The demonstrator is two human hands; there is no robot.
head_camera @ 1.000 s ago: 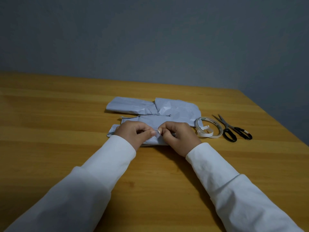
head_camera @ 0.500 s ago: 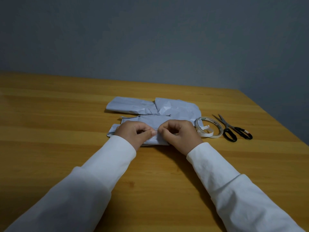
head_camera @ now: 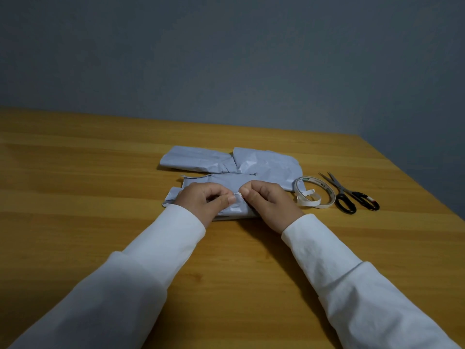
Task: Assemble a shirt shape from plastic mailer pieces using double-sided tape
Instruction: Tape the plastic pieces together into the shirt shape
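Grey plastic mailer pieces lie on the wooden table (head_camera: 75, 197): a sleeve-like piece (head_camera: 196, 159) at the back left, a crumpled piece (head_camera: 269, 163) at the back right, and a body piece (head_camera: 226, 181) in front of them. My left hand (head_camera: 203, 201) and my right hand (head_camera: 269, 201) rest on the body piece, fingers curled. Between their fingertips they pinch a small white strip of tape (head_camera: 238, 195). The near edge of the body piece is hidden under both hands.
A roll of double-sided tape (head_camera: 315, 195) with a loose curled end lies right of the mailer pieces. Black-handled scissors (head_camera: 349, 195) lie further right, near the table's right edge. A grey wall rises behind the table.
Both hands stay on the body piece. The fingertips have shifted slightly around the small white strip between them; nothing else moved.
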